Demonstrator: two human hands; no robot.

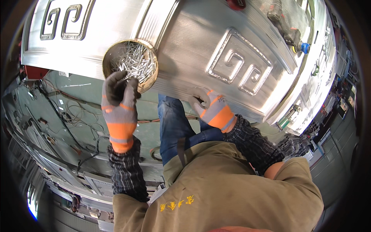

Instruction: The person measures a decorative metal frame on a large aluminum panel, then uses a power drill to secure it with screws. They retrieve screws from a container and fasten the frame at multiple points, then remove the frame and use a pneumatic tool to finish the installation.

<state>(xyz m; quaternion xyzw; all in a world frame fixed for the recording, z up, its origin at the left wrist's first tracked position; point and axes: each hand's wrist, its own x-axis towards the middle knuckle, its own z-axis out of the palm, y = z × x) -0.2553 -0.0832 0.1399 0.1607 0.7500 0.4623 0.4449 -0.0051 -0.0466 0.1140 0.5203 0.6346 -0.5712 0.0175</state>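
My left hand (pixel 120 105), in a grey and orange work glove, reaches over the near rim of a round tub (pixel 106 59). Its fingertips are curled at a heap of pop rivets (pixel 139 62). Whether a rivet is between them I cannot tell. The tub stands at the near edge of a silvery metal panel (pixel 185 37) with raised fretwork. In a matching glove, my right hand (pixel 214 107) is at the panel's near edge, to the right of the tub. Its fingers are curled, with a small gap to the thumb. What it may hold is hidden.
A cordless power tool (pixel 291 36) with a blue tip lies at the far right. A red object (pixel 236 4) shows at the top edge. Cables (pixel 74 116) run over the green floor (pixel 84 90) at left. A red box-like object (pixel 35 72) sits under the panel's left end.
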